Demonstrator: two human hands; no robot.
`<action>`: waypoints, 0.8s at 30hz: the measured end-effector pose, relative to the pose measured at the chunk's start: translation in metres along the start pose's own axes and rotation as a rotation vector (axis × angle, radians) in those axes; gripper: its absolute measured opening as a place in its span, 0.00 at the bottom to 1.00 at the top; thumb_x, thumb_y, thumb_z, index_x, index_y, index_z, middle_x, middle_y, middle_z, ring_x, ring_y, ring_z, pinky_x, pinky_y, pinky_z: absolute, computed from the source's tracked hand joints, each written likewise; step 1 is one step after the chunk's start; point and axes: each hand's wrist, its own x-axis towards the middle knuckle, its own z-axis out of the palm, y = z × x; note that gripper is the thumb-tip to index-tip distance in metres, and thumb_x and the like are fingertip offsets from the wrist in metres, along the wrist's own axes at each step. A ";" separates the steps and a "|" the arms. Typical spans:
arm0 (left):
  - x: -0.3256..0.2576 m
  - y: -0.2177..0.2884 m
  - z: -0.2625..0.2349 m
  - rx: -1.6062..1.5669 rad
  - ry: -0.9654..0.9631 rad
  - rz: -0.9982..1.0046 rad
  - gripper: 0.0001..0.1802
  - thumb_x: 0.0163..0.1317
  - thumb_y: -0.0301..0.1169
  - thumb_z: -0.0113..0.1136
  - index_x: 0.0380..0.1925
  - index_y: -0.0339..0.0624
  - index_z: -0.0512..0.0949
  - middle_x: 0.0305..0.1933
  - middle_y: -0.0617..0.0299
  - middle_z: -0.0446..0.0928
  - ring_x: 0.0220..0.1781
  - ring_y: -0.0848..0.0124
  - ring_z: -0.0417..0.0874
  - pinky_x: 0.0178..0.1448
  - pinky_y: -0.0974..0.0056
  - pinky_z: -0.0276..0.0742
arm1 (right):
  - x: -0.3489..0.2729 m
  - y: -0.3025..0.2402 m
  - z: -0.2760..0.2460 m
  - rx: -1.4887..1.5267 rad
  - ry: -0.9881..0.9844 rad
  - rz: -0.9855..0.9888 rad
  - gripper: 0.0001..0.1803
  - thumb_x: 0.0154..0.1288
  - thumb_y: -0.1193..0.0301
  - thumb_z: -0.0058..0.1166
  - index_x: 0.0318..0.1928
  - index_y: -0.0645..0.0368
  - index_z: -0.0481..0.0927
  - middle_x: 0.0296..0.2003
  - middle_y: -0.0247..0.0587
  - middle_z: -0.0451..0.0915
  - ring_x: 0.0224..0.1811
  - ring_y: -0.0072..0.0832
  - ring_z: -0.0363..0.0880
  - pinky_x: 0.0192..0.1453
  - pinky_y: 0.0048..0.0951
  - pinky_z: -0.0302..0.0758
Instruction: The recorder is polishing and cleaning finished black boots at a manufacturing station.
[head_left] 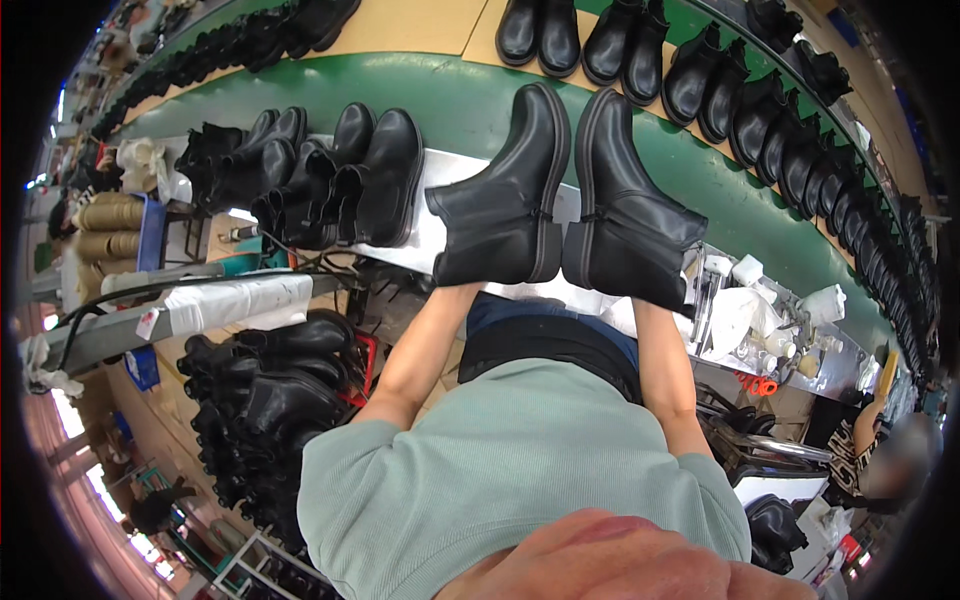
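A pair of black ankle boots is held up before me, toes pointing away and soles turned toward each other. My left forearm (415,350) runs up into the opening of the left boot (505,205). The right boot (635,205) is on my right hand in the same way, with my right forearm (662,350) below it. Both hands are hidden by the boots, so their fingers do not show. The heels are close together, with a narrow gap between the soles. Beneath the boots lies a shiny metal work surface (430,165).
More black boots (385,170) stand to the left on the metal surface. Beyond a green conveyor belt (420,85), long rows of boots (690,80) line the far side. White bottles and cloths (745,310) lie at right. A boot pile (270,400) is lower left; another person (870,450) is right.
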 end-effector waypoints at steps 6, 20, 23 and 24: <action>0.005 0.029 0.021 -1.471 0.236 -0.212 0.21 0.61 0.31 0.57 0.54 0.36 0.71 0.47 0.55 0.77 0.42 0.67 0.79 0.45 0.66 0.77 | 0.012 -0.005 0.004 0.669 0.193 0.322 0.30 0.69 0.45 0.43 0.52 0.61 0.73 0.40 0.38 0.77 0.39 0.27 0.73 0.47 0.26 0.71; 0.017 -0.012 -0.052 -1.572 -0.193 -0.378 0.33 0.63 0.33 0.58 0.66 0.41 0.59 0.54 0.54 0.74 0.53 0.69 0.77 0.57 0.68 0.72 | 0.015 0.065 -0.022 -0.138 0.365 0.682 0.40 0.66 0.43 0.44 0.59 0.70 0.67 0.54 0.66 0.73 0.59 0.53 0.71 0.62 0.38 0.65; 0.016 -0.013 -0.047 -1.808 -0.312 -0.255 0.37 0.63 0.31 0.58 0.70 0.46 0.51 0.65 0.57 0.66 0.65 0.64 0.68 0.66 0.58 0.67 | 0.025 0.053 -0.018 0.760 0.283 0.833 0.30 0.70 0.52 0.43 0.60 0.64 0.69 0.57 0.51 0.73 0.59 0.38 0.72 0.63 0.35 0.67; 0.019 -0.005 -0.043 -1.922 -0.206 -0.269 0.37 0.64 0.33 0.57 0.69 0.47 0.52 0.66 0.59 0.65 0.67 0.63 0.66 0.67 0.54 0.66 | 0.029 0.035 -0.016 0.759 0.289 0.824 0.30 0.70 0.52 0.43 0.60 0.64 0.69 0.57 0.51 0.73 0.59 0.38 0.72 0.63 0.35 0.67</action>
